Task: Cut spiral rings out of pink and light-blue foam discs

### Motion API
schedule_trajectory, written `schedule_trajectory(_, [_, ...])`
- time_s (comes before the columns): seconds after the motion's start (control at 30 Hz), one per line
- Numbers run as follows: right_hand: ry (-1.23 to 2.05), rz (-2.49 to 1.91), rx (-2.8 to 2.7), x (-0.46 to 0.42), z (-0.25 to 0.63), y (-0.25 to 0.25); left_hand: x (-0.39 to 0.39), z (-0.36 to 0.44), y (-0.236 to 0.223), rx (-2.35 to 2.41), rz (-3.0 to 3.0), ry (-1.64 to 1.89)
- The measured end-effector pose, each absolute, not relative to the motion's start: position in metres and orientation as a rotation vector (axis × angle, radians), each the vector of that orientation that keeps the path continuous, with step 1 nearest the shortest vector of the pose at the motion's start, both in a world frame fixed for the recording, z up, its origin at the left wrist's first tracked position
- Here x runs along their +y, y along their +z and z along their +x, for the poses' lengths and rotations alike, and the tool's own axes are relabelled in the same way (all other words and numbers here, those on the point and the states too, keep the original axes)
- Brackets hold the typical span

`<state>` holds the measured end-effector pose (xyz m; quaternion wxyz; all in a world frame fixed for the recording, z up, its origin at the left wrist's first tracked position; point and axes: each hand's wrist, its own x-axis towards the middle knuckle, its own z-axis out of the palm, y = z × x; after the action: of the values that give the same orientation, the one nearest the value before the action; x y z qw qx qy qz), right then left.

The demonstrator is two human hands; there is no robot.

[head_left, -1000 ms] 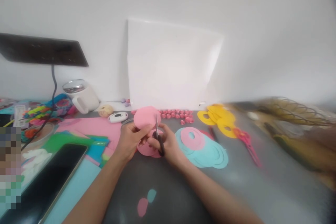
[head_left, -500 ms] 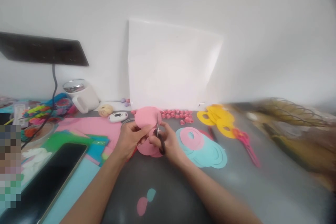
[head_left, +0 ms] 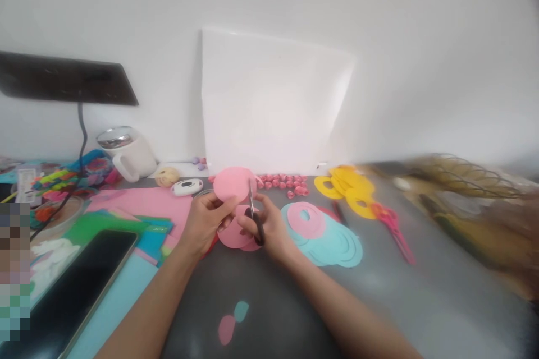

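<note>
As the left hand (head_left: 205, 220) pinches a pink disc (head_left: 231, 184), the right hand (head_left: 270, 229) grips scissors (head_left: 254, 216) pointing forward across the disc

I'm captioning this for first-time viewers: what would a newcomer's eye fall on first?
Probably the pink disc held up in the left hand, with black-handled scissors in the right hand at its right edge. Behind them, a large white sheet stands upright, and bright yellow rings lie to the right.
</note>
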<state>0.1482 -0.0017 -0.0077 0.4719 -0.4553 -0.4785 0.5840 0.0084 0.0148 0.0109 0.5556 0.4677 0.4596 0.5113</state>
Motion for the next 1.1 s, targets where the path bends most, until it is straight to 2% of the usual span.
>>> schedule_trajectory(0.53, [1.437,-0.955,-1.181,-0.0021,0.1479,-0.0132,0.0154,0.0054,0.0068,1.105,1.126,1.172])
schedule_trajectory(1.1, [1.410,-1.044,-1.163,-0.0022,0.1479,-0.0157,0.0158,0.0060,0.0085,1.089,1.132,1.222])
